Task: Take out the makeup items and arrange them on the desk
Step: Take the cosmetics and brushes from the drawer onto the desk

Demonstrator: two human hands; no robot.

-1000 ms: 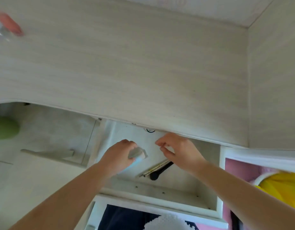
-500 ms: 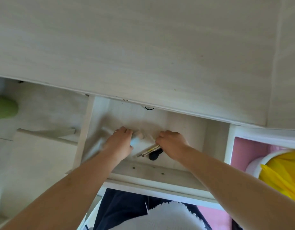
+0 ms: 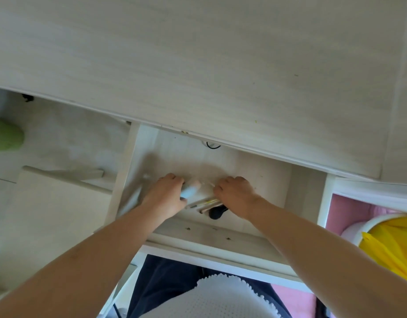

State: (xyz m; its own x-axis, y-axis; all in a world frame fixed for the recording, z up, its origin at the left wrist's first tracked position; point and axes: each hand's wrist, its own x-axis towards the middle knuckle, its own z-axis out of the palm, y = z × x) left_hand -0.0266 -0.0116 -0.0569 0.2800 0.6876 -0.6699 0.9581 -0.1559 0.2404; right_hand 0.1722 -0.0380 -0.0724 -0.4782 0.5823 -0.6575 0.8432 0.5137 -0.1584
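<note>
Your makeup items lie inside the open drawer (image 3: 262, 180): slim pale brush handles (image 3: 206, 203) with a dark brush head (image 3: 217, 213) and a light-blue tube (image 3: 188, 191). They sit between your hands. Your left hand (image 3: 166, 198) curls round the tube; your right hand (image 3: 235, 195) curls, knuckles up, over the handles, its grip hidden.

right hand (image 3: 235, 195) fingertips hidden — brushes (image 3: 207, 203) blurred

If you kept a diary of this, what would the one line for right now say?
stage: taking items from drawer | left hand: grips pale blue item | right hand: curled over brushes | desk: nothing placed in view
</note>
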